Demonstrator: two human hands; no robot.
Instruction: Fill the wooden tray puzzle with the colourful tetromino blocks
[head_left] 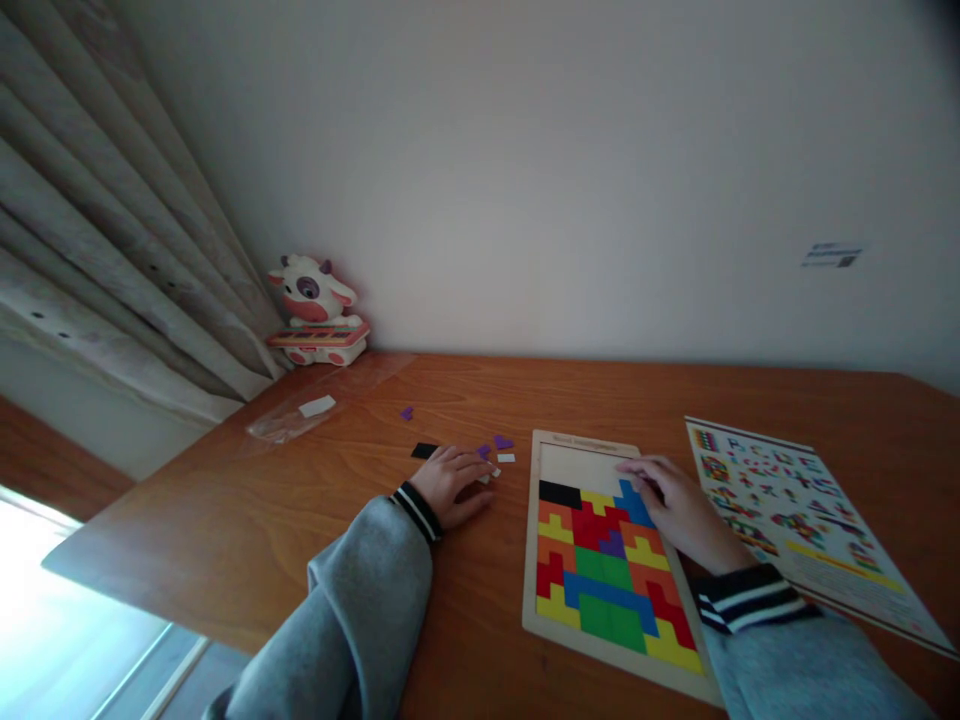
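Note:
A wooden tray puzzle (529, 560) holds red, yellow, green, blue, orange, purple and black block pieces, with a bare strip along its top. At the tray's upper right, my right hand (671, 505) has its fingers bent together on a blue puzzle piece (634, 503); the fingertips partly hide the contact. My left hand (452, 485) rests palm down on the table, fingers spread, beside loose pieces. Around it lie a black piece (424, 451), a purple piece (503, 442) and a white piece (506, 458). Other small pieces are partly covered by its fingertips.
A printed pattern sheet (795, 500) lies right of the tray. Toward the back left are a clear plastic bag (281, 428) and a toy cow with a keyboard (319, 310). Another purple piece (406, 413) lies farther back. A wall and curtain (112, 220) border the table.

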